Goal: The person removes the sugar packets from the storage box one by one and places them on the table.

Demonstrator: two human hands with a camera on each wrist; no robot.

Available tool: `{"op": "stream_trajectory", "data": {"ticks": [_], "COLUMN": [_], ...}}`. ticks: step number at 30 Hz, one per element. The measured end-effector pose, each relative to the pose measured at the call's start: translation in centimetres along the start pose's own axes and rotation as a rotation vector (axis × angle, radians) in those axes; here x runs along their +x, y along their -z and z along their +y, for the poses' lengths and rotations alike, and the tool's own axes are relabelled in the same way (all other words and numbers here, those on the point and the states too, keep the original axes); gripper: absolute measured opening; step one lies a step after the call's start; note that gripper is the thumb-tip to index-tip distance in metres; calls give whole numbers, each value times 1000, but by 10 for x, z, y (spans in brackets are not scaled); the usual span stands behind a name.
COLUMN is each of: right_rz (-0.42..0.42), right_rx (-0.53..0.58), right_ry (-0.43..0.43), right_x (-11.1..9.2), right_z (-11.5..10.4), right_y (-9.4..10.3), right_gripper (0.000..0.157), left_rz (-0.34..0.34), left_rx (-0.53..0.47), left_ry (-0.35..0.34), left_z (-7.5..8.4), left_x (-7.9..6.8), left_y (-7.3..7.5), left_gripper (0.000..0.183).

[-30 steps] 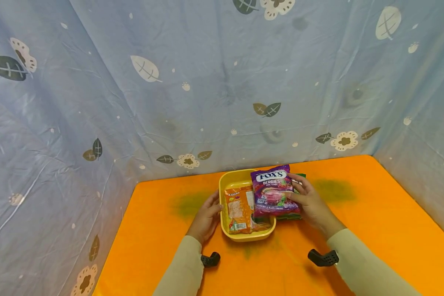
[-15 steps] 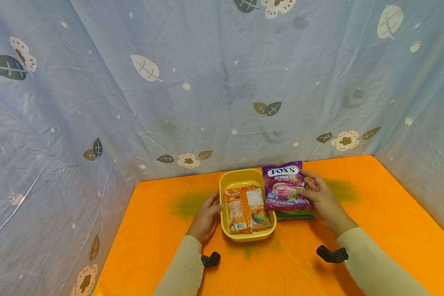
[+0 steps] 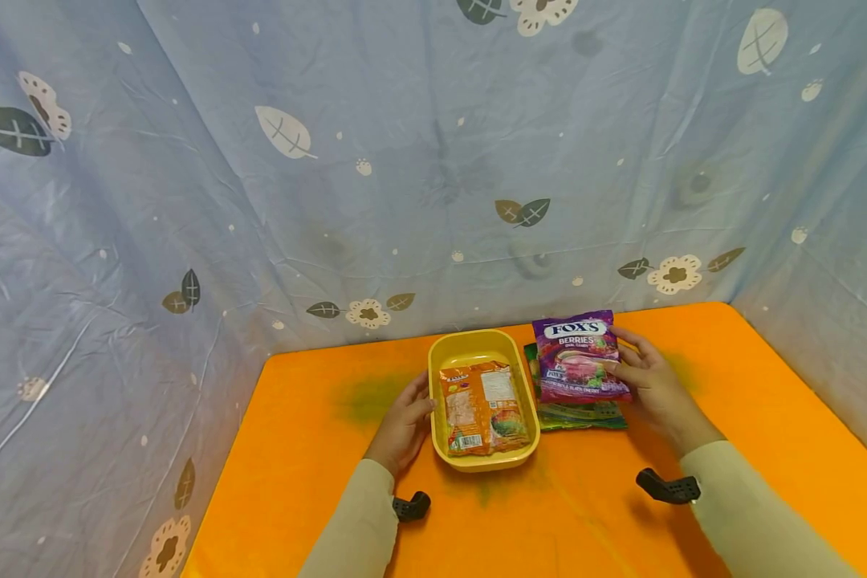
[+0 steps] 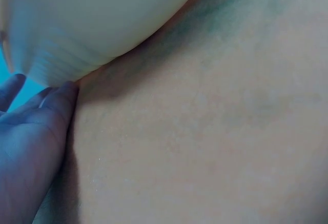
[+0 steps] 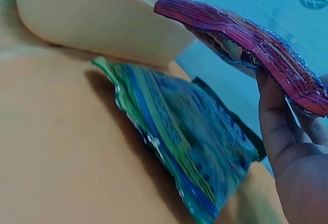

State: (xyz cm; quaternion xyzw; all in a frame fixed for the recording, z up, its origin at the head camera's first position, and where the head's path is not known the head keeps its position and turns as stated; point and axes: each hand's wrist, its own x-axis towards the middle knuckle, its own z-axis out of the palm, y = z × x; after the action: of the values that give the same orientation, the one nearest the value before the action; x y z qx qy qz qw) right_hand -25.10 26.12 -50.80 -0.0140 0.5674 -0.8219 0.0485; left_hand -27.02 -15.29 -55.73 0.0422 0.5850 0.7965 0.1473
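- Head view: a yellow tray (image 3: 486, 463) stands on the orange counter (image 3: 506, 530), with a pale blue curtain (image 3: 376, 233), printed with leaves and flowers, behind.
- Head view: an orange packet (image 3: 470, 409) lies inside the tray, toward the near end, its barcode visible at the lower left.
- Head view: the left-hand grip (image 3: 405, 421) rests against the tray's left side, fingers relaxed and not closed round anything.
- Head view: the right-hand grip (image 3: 653, 389) pinches the right edge of a purple packet (image 3: 574, 361) marked FOX'S BERRIES, thumb across the printed face. The packet is to the right of the tray.
- Head view: a green packet (image 3: 585, 419) is beside the tray, partly covered from this angle by the purple one.
- Head view: both arms wear pale sleeves; a black fixture (image 3: 413, 506) projects at the left wrist, a similar one at the right.
- Left wrist view: the left fingertips touch the outer wall of the tray low down, close to the counter; a dark green stain shows on the counter surface.
- Right wrist view: the purple packet is held raised and edge-on, fingers beneath it, apart from the green packet.
- Right wrist view: the green packet is slightly blurred, with shadow along one edge; whether it lies fully flat cannot be told.
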Motion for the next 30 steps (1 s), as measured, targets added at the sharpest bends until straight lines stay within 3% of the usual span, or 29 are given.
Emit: {"op": "stream_trajectory", "data": {"ticks": [14, 30], "right_rz": [52, 62], "right_rx": [-101, -39], "right_ry": [-73, -31], "right_x": [-5, -17], "right_z": [-2, -7], "right_y": [36, 69], "right_gripper": [72, 69], "left_rz": [-6, 0], "left_rx": [3, -12], "left_ry": [-5, 6], "left_z": [0, 0], "left_x": [-1, 1], "left_y": [0, 1], "left_gripper": [72, 72]}}
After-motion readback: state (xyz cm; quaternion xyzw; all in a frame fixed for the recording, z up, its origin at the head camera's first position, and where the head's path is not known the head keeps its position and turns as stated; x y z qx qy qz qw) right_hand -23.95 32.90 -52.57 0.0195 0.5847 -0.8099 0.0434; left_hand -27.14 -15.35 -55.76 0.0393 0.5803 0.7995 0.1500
